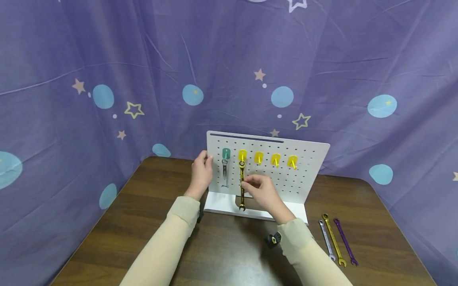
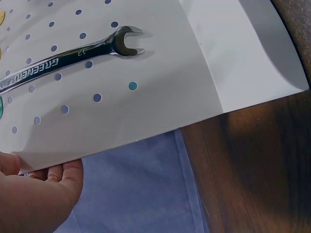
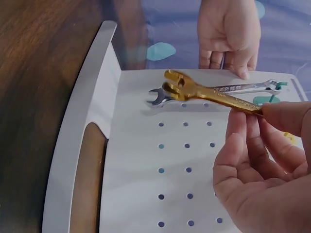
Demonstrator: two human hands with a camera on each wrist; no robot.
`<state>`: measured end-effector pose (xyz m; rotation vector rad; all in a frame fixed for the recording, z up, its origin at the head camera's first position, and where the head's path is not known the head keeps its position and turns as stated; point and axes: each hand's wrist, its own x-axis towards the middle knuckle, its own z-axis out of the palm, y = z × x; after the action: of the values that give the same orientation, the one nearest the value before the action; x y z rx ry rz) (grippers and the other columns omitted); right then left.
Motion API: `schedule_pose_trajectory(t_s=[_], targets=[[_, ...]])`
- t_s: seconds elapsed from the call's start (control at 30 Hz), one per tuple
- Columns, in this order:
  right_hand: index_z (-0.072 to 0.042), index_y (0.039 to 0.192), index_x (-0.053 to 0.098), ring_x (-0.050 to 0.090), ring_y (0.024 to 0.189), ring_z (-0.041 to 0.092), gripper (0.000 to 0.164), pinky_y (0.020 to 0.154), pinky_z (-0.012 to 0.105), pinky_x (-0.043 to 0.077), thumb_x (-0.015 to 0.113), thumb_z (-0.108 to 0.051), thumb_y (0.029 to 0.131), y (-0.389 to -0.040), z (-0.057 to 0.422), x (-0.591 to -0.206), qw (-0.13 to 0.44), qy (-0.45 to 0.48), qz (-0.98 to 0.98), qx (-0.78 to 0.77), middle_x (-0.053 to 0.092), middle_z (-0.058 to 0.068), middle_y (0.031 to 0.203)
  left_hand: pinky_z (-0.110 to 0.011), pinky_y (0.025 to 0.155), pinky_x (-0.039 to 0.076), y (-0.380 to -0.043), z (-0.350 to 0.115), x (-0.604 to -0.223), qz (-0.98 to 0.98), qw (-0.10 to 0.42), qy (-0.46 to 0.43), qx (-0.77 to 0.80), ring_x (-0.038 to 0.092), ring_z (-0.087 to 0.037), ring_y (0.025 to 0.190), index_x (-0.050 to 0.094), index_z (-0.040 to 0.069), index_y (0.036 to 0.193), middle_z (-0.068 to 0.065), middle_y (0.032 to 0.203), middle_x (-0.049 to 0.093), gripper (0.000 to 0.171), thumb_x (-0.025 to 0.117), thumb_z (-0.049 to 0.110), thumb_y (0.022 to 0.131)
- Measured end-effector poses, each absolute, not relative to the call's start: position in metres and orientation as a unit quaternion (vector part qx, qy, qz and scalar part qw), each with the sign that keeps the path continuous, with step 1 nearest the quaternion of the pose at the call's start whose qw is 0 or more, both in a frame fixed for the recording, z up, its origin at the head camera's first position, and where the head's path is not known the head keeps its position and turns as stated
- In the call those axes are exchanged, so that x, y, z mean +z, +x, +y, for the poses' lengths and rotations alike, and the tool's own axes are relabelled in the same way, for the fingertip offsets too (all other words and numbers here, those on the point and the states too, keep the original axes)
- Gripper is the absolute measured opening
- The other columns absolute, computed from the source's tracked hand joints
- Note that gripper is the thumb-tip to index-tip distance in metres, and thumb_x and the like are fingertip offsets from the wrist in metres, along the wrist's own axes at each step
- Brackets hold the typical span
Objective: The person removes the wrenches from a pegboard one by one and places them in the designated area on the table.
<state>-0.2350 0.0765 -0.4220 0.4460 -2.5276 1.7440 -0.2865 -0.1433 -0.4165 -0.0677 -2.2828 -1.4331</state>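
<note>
My right hand (image 1: pixel 262 192) pinches a gold combination wrench (image 1: pixel 242 186) between thumb and fingers. The wrench hangs upright with its ring end at the second hook (image 1: pixel 242 155), a yellow one, and its open jaw pointing down. In the right wrist view the gold wrench (image 3: pixel 218 96) stands out in front of the board. My left hand (image 1: pixel 202 172) grips the left edge of the white pegboard (image 1: pixel 304 171), thumb at the front and fingers behind. Close beside that hand, a silver wrench (image 2: pixel 73 56) hangs from the green hook (image 1: pixel 226 153).
Three more yellow hooks, among them the rightmost hook (image 1: pixel 292 161), stick out of the board. On the wooden table (image 1: pixel 143 238) at right lie a silver wrench (image 1: pixel 327 240), a gold wrench (image 1: pixel 334 240) and a purple wrench (image 1: pixel 346 241). A purple curtain (image 1: pixel 229 59) hangs behind.
</note>
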Motion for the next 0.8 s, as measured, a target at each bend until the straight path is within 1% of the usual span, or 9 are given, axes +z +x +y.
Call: schedule_pose_trajectory(t_s=[0.17,0.27,0.33,0.4,0.5,0.57,0.6,0.7,0.8], targets=[[-0.003,0.098,0.076,0.068,0.079,0.020,0.009,0.078,0.051,0.056,0.074,-0.011,0.095,-0.231,0.076,-0.418,0.003,0.152,-0.797,0.585,0.073,0.004,0.088,-0.044,0.071,0.048,-0.288,-0.144,-0.418,-0.827,0.224,-0.026,-0.515,0.056,-0.030,0.080,0.054,0.001,0.097,-0.019,0.096,0.065,0.013,0.051,0.009,0.107],[0.003,0.101,0.074,0.068,0.080,0.022,0.014,0.076,0.049,0.057,0.073,-0.010,0.095,-0.228,0.075,-0.416,-0.010,0.153,-0.783,0.603,0.073,0.008,0.088,-0.044,0.070,0.048,-0.289,-0.145,-0.419,-0.827,0.228,-0.028,-0.513,0.056,-0.030,0.080,0.054,0.001,0.096,-0.020,0.095,0.065,0.013,0.052,0.008,0.107],[0.006,0.104,0.072,0.069,0.082,0.024,0.018,0.074,0.043,0.058,0.073,-0.010,0.096,-0.228,0.075,-0.414,-0.022,0.150,-0.770,0.619,0.073,0.010,0.090,-0.044,0.070,0.048,-0.289,-0.145,-0.419,-0.827,0.229,-0.028,-0.512,0.056,-0.030,0.079,0.054,0.001,0.095,-0.019,0.094,0.065,0.013,0.052,0.008,0.107],[0.009,0.106,0.071,0.069,0.085,0.027,0.021,0.076,0.041,0.058,0.073,-0.010,0.096,-0.226,0.075,-0.412,-0.034,0.147,-0.758,0.635,0.073,0.011,0.092,-0.043,0.068,0.047,-0.289,-0.145,-0.419,-0.828,0.229,-0.028,-0.511,0.055,-0.029,0.078,0.054,0.002,0.095,-0.019,0.092,0.064,0.013,0.052,0.008,0.107],[0.009,0.107,0.070,0.068,0.087,0.029,0.021,0.077,0.039,0.058,0.072,-0.009,0.096,-0.224,0.074,-0.409,-0.046,0.144,-0.744,0.650,0.072,0.013,0.093,-0.041,0.067,0.046,-0.289,-0.145,-0.418,-0.829,0.226,-0.027,-0.512,0.054,-0.028,0.076,0.053,0.002,0.095,-0.018,0.089,0.063,0.014,0.052,0.009,0.107],[0.009,0.108,0.070,0.068,0.086,0.027,0.022,0.079,0.043,0.057,0.072,-0.009,0.096,-0.223,0.075,-0.408,-0.052,0.143,-0.741,0.654,0.072,0.012,0.093,-0.041,0.066,0.045,-0.289,-0.145,-0.418,-0.828,0.224,-0.026,-0.513,0.053,-0.027,0.076,0.053,0.002,0.095,-0.017,0.088,0.062,0.014,0.052,0.009,0.107],[0.009,0.108,0.070,0.068,0.085,0.026,0.022,0.077,0.040,0.057,0.072,-0.009,0.096,-0.223,0.075,-0.407,-0.052,0.143,-0.741,0.654,0.072,0.012,0.093,-0.041,0.066,0.045,-0.288,-0.145,-0.418,-0.828,0.223,-0.026,-0.514,0.054,-0.027,0.076,0.053,0.002,0.094,-0.017,0.088,0.062,0.014,0.052,0.009,0.107],[0.007,0.107,0.071,0.068,0.082,0.023,0.021,0.077,0.043,0.057,0.071,-0.010,0.096,-0.223,0.076,-0.407,-0.054,0.140,-0.741,0.655,0.072,0.011,0.091,-0.041,0.066,0.046,-0.287,-0.145,-0.417,-0.827,0.221,-0.026,-0.516,0.054,-0.028,0.076,0.053,0.002,0.094,-0.017,0.089,0.063,0.014,0.052,0.009,0.107],[0.006,0.105,0.072,0.067,0.080,0.022,0.019,0.073,0.036,0.056,0.071,-0.010,0.096,-0.224,0.077,-0.408,-0.053,0.139,-0.739,0.657,0.072,0.012,0.090,-0.042,0.068,0.047,-0.287,-0.145,-0.417,-0.827,0.222,-0.025,-0.516,0.055,-0.028,0.078,0.053,0.001,0.095,-0.018,0.091,0.064,0.014,0.052,0.008,0.107]])
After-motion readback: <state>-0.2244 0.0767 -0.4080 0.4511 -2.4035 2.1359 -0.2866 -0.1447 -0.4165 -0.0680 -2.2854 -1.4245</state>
